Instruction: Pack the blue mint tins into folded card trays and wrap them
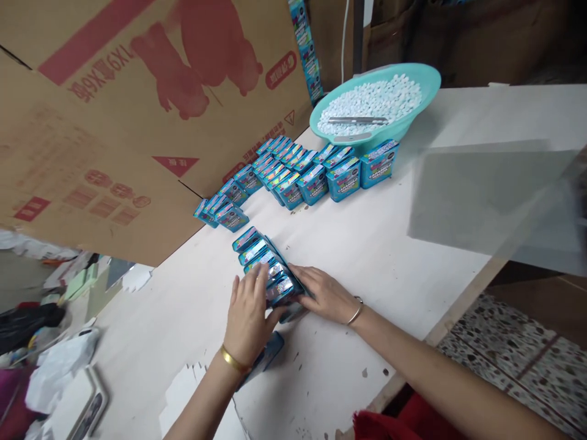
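One white table (367,250), one carton (123,140), one teal basin (430,84); speckled floor (513,348) alongside. Left hand (249,315) clasps about five blue boxes (280,286); right hand (326,294) against them, can't tell if pinching.

Some blue boxes (280,286) are partly covered by the left hand (247,311); the carton (220,140) is cut off above; a white bag (64,357) is blurred.

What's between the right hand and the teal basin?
Head view: going out from the right hand, a stretch of white tabletop, then blue boxes standing in front of the teal basin.
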Available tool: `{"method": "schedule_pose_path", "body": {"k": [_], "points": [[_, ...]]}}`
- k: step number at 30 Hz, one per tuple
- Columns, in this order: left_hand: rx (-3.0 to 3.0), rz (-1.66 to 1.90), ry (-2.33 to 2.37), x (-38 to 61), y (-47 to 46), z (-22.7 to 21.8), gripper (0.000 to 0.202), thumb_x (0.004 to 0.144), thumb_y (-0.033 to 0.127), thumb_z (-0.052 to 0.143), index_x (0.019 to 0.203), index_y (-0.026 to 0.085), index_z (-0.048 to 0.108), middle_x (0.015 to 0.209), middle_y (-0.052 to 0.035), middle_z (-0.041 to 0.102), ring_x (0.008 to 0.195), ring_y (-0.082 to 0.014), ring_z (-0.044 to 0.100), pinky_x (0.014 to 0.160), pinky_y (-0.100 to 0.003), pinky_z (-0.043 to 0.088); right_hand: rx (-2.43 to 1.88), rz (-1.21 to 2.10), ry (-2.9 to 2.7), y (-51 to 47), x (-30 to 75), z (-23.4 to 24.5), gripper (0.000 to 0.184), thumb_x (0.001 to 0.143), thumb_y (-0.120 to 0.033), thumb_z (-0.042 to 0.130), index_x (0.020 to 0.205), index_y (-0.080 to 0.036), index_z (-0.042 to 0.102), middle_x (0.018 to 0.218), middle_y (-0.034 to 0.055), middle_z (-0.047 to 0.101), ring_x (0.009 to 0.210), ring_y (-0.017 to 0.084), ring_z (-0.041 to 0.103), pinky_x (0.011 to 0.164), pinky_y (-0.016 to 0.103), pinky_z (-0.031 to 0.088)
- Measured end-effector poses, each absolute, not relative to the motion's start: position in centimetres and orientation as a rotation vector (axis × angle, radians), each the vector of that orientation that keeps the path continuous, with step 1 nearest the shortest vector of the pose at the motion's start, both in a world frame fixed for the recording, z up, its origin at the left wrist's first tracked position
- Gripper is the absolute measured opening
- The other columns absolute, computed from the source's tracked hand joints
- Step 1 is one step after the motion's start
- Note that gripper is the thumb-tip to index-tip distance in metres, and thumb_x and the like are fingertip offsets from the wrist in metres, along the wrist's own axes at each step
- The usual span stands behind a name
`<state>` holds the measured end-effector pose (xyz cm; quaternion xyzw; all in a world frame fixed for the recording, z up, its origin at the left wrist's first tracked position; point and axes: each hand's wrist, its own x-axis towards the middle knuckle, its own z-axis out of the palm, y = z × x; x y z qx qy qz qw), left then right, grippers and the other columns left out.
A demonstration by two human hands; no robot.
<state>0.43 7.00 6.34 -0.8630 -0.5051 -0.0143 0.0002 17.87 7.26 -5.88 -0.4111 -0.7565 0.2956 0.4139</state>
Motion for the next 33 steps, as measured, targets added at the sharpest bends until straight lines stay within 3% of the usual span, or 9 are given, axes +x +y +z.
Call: {"method": "schedule_pose_path", "body": {"k": [3, 5, 7, 9, 11, 13, 18, 25, 33], "points": [[-2.742, -0.063, -1.718, -1.7, 5.3, 8.0, 0.092, 0.073, 0.052, 0.062, 0.144, 0.02, 0.012, 0.143, -0.0154, 0.034, 0.13, -0.032, 0.035, 0.102, -0.05, 0.035, -1.037, 0.726, -1.9, 7.3, 17.8, -5.8, 0.054, 0.086, -0.029, 0.053, 0.136, -0.015, 0.036, 0.126, 0.0141, 0.053, 0.116, 0.024, 0.049, 0.097, 0.044, 0.044], [-2.665, 0.045, -1.853, -3.3, 3.4, 8.1, 0.101, 0.065, 0.059, 0.066, 0.144, 0.019, 0.016, 0.139, -0.0166, 0.04, 0.125, -0.0348, 0.041, 0.097, -0.05, 0.04, -1.052, 0.712, -1.889, 7.3, 17.7, -5.8, 0.052, 0.085, -0.029, 0.054, 0.133, -0.016, 0.039, 0.125, 0.0132, 0.055, 0.115, 0.024, 0.05, 0.098, 0.043, 0.044], [-2.59, 0.159, -2.035, -4.4, 1.4, 7.3, 0.089, 0.066, 0.057, 0.065, 0.138, 0.019, 0.028, 0.123, -0.0147, 0.056, 0.108, -0.0319, 0.056, 0.085, -0.045, 0.048, -1.07, 0.711, -1.868, 7.3, 17.6, -5.9, 0.052, 0.084, -0.029, 0.056, 0.133, -0.018, 0.04, 0.123, 0.0121, 0.055, 0.113, 0.024, 0.051, 0.097, 0.043, 0.044], [-2.565, 0.221, -2.192, -4.7, -0.2, 6.0, 0.057, 0.076, 0.048, 0.057, 0.124, 0.02, 0.042, 0.101, -0.0084, 0.065, 0.085, -0.0243, 0.064, 0.071, -0.036, 0.051, -1.087, 0.726, -1.847, 7.2, 17.5, -6.0, 0.053, 0.083, -0.03, 0.056, 0.133, -0.02, 0.04, 0.122, 0.0111, 0.056, 0.112, 0.024, 0.051, 0.096, 0.043, 0.045], [-2.585, 0.215, -2.213, -4.4, -1.0, 5.1, 0.029, 0.083, 0.041, 0.049, 0.106, 0.022, 0.049, 0.088, -0.0039, 0.066, 0.073, -0.0198, 0.063, 0.063, -0.032, 0.049, -1.097, 0.749, -1.839, 7.2, 17.4, -6.2, 0.054, 0.083, -0.031, 0.056, 0.134, -0.021, 0.039, 0.123, 0.0105, 0.055, 0.114, 0.024, 0.051, 0.097, 0.043, 0.044], [-2.644, 0.174, -2.109, -4.1, -1.2, 4.8, 0.02, 0.084, 0.038, 0.048, 0.097, 0.023, 0.049, 0.082, -0.0022, 0.063, 0.07, -0.0186, 0.061, 0.06, -0.03, 0.047, -1.102, 0.763, -1.844, 7.4, 17.4, -6.4, 0.062, 0.082, -0.035, 0.058, 0.138, -0.021, 0.033, 0.131, 0.0111, 0.05, 0.12, 0.025, 0.046, 0.1, 0.044, 0.042], [-2.792, -0.006, -1.849, -3.8, -0.8, 5.9, 0.017, 0.082, 0.032, 0.054, 0.094, 0.023, 0.048, 0.076, -0.0007, 0.059, 0.065, -0.0164, 0.056, 0.056, -0.027, 0.043, -1.065, 0.782, -1.921, 8.5, 17.5, -6.8, 0.099, 0.073, -0.041, 0.065, 0.147, -0.019, 0.003, 0.149, 0.015, 0.022, 0.134, 0.03, 0.027, 0.106, 0.049, 0.032], [-2.821, -0.578, -1.666, -1.8, 1.3, 6.1, 0.028, 0.079, 0.031, 0.061, 0.101, 0.02, 0.048, 0.084, -0.0032, 0.058, 0.072, -0.0154, 0.056, 0.064, -0.026, 0.044, -0.949, 0.832, -1.946, 7.7, 18.1, -7.0, 0.084, 0.075, -0.014, 0.046, 0.147, -0.018, 0.003, 0.139, 0.0137, 0.042, 0.123, 0.028, 0.043, 0.102, 0.05, 0.038], [-2.729, -0.416, -1.406, -0.3, 3.3, 3.9, 0.03, 0.08, 0.028, 0.058, 0.105, 0.017, 0.045, 0.086, -0.0065, 0.058, 0.076, -0.0203, 0.054, 0.066, -0.031, 0.043, -0.923, 0.909, -1.886, 6.6, 18.4, -7.0, 0.082, 0.074, -0.01, 0.038, 0.147, -0.017, 0.001, 0.143, 0.0132, 0.037, 0.127, 0.026, 0.04, 0.104, 0.051, 0.036]]}}
